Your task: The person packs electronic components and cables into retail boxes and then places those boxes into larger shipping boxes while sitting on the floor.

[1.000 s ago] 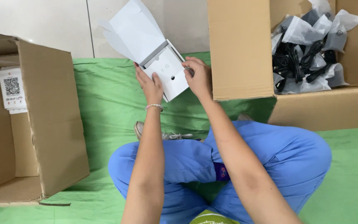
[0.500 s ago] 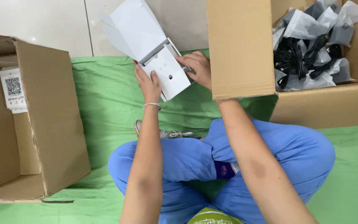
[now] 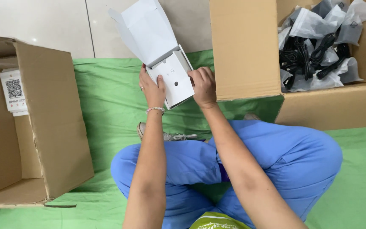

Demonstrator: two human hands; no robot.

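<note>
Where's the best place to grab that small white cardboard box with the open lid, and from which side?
Probably grip the small white cardboard box by its two long side walls, from left and right, as the left hand and right hand do now. The raised lid blocks the far edge, and the sides are flat.

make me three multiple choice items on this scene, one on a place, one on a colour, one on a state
1. Where are the bagged black cables?
A. in the cardboard box on the right
B. on the green mat
C. in the person's lap

2. What colour is the small box that both hands hold?
A. red
B. white
C. black

3. How is the small box's lid?
A. taped shut
C. missing
B. flipped open

Key: 1 A, the bags fill the right cardboard box. 2 B, it is white all over, held by the left hand and the right hand. 3 B, the lid stands up behind the tray.
</note>
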